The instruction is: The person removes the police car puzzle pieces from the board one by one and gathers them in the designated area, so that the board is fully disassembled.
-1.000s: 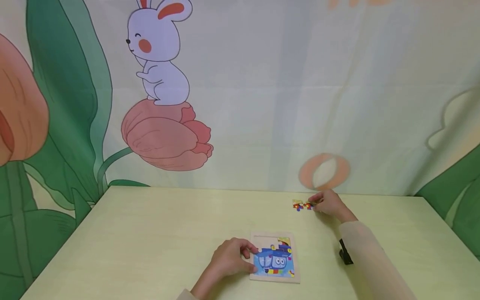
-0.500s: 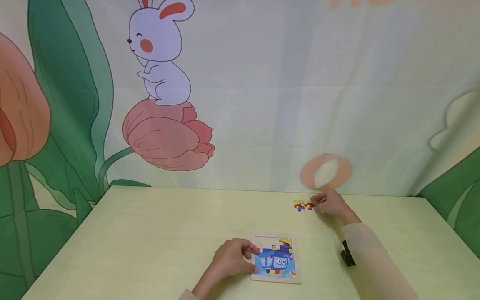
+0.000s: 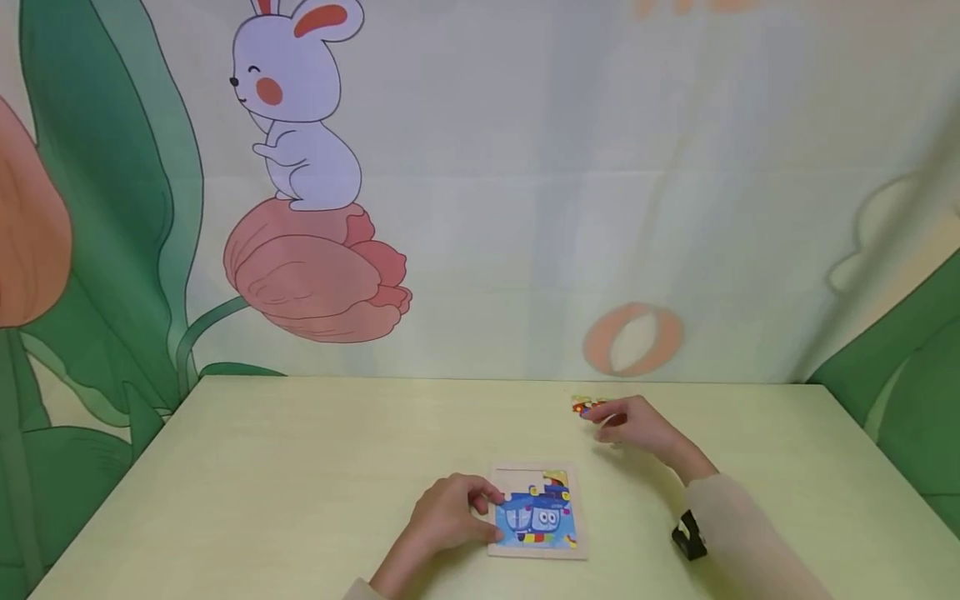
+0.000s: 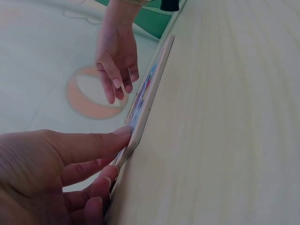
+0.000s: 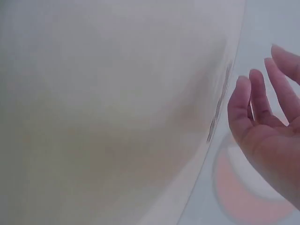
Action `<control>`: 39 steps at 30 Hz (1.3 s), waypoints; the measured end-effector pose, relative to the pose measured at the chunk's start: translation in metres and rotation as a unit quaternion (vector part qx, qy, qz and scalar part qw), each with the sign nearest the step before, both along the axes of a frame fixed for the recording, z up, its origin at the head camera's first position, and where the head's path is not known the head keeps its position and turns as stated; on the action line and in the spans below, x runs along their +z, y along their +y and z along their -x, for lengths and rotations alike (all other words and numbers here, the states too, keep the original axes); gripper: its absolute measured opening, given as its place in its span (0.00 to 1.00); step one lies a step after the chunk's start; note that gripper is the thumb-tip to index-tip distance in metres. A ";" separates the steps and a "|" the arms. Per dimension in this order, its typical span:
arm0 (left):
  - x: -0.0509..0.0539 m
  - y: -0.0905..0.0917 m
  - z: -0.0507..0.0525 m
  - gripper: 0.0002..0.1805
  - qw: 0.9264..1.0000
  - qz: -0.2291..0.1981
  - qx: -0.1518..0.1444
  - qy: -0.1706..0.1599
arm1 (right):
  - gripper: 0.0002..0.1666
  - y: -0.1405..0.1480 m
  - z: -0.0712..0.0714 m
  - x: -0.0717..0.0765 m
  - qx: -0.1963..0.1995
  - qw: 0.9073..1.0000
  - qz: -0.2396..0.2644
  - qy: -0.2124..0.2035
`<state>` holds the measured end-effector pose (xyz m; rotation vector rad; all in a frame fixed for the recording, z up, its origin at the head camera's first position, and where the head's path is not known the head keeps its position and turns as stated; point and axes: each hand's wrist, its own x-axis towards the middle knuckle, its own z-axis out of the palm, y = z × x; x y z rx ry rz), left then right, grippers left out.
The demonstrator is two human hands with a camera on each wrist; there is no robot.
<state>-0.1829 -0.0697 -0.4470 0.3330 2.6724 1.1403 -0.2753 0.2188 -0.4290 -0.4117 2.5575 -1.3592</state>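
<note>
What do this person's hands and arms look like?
The left hand and right hand are ungloved, with no rings showing. The right sleeve is plain, pale beige fabric; only the edge of a matching left sleeve shows. A small black object shows beside the right sleeve, too unclear to identify.

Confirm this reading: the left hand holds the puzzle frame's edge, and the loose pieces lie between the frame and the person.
Wrong about where the loose pieces lie: the head view shows them beyond the puzzle frame, near the far edge of the table. The left hand does hold the frame's edge.
</note>
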 end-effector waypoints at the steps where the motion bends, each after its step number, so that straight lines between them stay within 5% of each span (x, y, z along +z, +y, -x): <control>1: 0.000 -0.001 0.000 0.16 1.000 0.000 -0.001 0.001 | 0.17 -0.004 -0.003 0.000 0.013 1.000 0.007 -0.004; 16: -0.001 -0.005 0.000 0.16 1.000 -0.005 0.002 0.000 | 0.19 -0.044 -0.027 -0.001 0.140 0.989 -0.009 -0.051; 39: 0.002 -0.001 0.001 0.16 1.000 -0.002 -0.002 0.000 | 0.11 -0.060 -0.041 0.003 0.153 0.981 -0.122 0.003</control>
